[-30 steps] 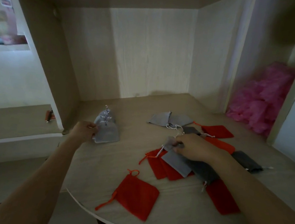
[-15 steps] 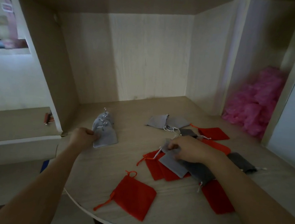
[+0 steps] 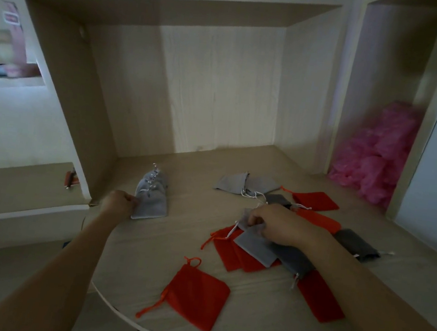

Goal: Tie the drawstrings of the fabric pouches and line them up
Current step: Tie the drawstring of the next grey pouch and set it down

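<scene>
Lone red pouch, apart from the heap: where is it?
The red pouch lies by the table's front edge, low centre in the head view, nearer than the heap under the right hand.

1. Bare desk (image 3: 176, 242) runs open from the back panel (image 3: 220, 92) to the front rim, between both hands.
2. Left: the left hand (image 3: 118, 205) holds the stack of light grey pouches (image 3: 152, 201), hard by the upright side panel (image 3: 82, 111).
3. Right: the heap of red and grey pouches (image 3: 291, 259), where the right hand (image 3: 278, 225) pinches a light grey pouch (image 3: 254, 247).
4. Front: a lone red pouch (image 3: 197, 293).
5. The shelf board (image 3: 162, 3) caps the bay overhead.
</scene>
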### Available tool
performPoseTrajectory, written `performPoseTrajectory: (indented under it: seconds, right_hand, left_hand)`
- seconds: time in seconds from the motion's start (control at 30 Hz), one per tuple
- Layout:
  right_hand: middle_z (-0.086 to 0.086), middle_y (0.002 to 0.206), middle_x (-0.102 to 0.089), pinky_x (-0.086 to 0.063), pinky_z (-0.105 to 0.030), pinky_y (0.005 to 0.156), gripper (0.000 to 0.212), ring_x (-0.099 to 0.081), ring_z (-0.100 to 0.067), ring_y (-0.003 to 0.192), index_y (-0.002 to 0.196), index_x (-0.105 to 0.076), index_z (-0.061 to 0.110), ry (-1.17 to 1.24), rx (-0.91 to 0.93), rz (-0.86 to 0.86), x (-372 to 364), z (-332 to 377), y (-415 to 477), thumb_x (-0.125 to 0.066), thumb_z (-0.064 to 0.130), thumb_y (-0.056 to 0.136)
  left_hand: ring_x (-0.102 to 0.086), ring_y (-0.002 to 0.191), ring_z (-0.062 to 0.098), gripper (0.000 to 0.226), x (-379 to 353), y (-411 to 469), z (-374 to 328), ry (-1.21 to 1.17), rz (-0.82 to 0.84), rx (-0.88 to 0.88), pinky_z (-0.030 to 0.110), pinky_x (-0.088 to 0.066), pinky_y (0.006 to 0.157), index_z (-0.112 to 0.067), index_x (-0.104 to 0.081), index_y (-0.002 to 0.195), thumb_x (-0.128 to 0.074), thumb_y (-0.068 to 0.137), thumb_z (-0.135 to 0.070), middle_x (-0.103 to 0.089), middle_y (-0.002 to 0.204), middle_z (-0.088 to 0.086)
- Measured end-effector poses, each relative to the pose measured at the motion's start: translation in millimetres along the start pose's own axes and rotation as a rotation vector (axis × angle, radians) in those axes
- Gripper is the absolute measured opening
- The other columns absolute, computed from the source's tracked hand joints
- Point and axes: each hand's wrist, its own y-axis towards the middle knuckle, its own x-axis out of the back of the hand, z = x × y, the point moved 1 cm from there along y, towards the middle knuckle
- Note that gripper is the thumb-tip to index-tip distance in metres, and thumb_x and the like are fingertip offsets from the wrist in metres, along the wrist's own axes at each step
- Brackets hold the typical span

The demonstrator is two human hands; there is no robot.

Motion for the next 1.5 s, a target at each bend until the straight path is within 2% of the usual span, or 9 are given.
performPoseTrajectory:
  seconds: [0.2,0.4,0.57,0.77,0.9,1.0,1.2,1.4,1.5]
  right_hand:
    - [-0.004,0.091,-0.061,-0.044,-0.029,0.071,0.006,-0.056,-0.02,0.085,0.089,-0.06,0.008,-0.012,0.026,-0.036,2,-1,-2,-0.06,0.005,0.083]
    - [0.015,0.074,-0.054,-0.045,-0.031,0.077,0.027,-0.054,-0.008,0.077,0.062,-0.05,0.033,-0.01,0.078,-0.205,15,-3,0,-0.062,0.013,0.074]
    - [0.004,0.091,-0.064,-0.044,-0.025,0.081,0.02,-0.058,-0.01,0.09,0.075,-0.055,0.023,0.302,0.164,-0.419,48,16,-18,-0.061,0.006,0.082]
    - [0.004,0.08,-0.065,-0.043,-0.012,0.063,0.01,-0.057,0.002,0.071,0.084,-0.066,0.02,0.49,0.275,-0.473,80,31,-38,-0.068,0.011,0.083]
    - [0.001,0.111,-0.052,-0.042,-0.015,0.081,0.042,-0.051,-0.001,0.099,0.117,-0.055,0.028,0.581,0.177,-0.712,76,27,-27,-0.073,0.024,0.08]
    - [0.0,0.124,-0.051,-0.047,-0.025,0.089,0.058,-0.052,-0.009,0.109,0.131,-0.048,0.02,0.742,-0.051,-0.593,68,17,-18,-0.071,0.037,0.08]
    - [0.013,0.047,-0.055,-0.033,-0.008,0.043,0.02,-0.048,0.002,0.042,0.086,-0.069,0.002,0.674,0.019,-0.572,64,10,-23,-0.059,0.019,0.092]
    - [0.001,0.099,-0.068,-0.045,-0.009,0.065,0.019,-0.061,-0.008,0.082,0.107,-0.071,0.017,0.463,0.007,-0.311,57,17,-21,-0.061,0.015,0.09]
    - [-0.007,0.105,-0.069,-0.056,-0.032,0.072,0.033,-0.065,-0.015,0.084,0.102,-0.07,0.034,0.397,0.035,-0.117,53,18,-22,-0.056,0.005,0.092]
  left_hand:
    - [-0.061,0.083,0.03,0.026,-3,-5,-2,0.038,-0.055,0.042,0.026,-0.036,0.061,0.001,-0.071,0.083,-0.055,0.092,-0.018,-0.065,0.078,0.016]
    - [-0.062,0.092,0.032,0.026,-2,-28,-31,-0.122,-0.27,-0.11,0.028,-0.043,0.072,0.002,-0.064,0.107,-0.064,0.085,-0.011,-0.067,0.102,0.019]
    - [-0.057,0.066,0.004,0.01,-4,-88,-111,-0.393,0.072,-0.493,0.004,-0.041,0.06,-0.014,-0.064,0.09,-0.059,0.09,-0.023,-0.064,0.082,0.001]
    - [-0.062,0.084,0.014,0.021,-3,-137,-168,-0.576,0.446,-0.791,0.03,-0.048,0.074,-0.018,-0.068,0.096,-0.068,0.082,-0.032,-0.069,0.094,0.005]
    - [-0.062,0.072,0.018,0.003,-12,-134,-177,-0.767,0.451,-0.61,0.031,-0.048,0.066,-0.006,-0.066,0.083,-0.067,0.083,-0.009,-0.068,0.081,0.012]
    - [-0.067,0.089,0.02,0.014,-25,-130,-173,-1.067,0.575,-0.404,0.03,-0.053,0.079,-0.004,-0.065,0.099,-0.061,0.085,-0.005,-0.07,0.097,0.011]
    - [-0.064,0.103,0.023,0.042,-44,-125,-163,-0.961,0.769,-0.339,0.029,-0.053,0.087,-0.004,-0.063,0.114,-0.068,0.075,-0.02,-0.067,0.113,0.014]
    - [-0.068,0.087,0.021,0.042,-53,-118,-155,-1.085,0.763,-0.144,0.025,-0.055,0.066,-0.006,-0.061,0.117,-0.052,0.09,-0.037,-0.069,0.105,0.014]
    - [-0.066,0.087,0.025,0.04,-59,-112,-147,-0.98,0.757,-0.136,0.026,-0.054,0.067,-0.002,-0.063,0.113,-0.059,0.085,-0.03,-0.068,0.105,0.019]
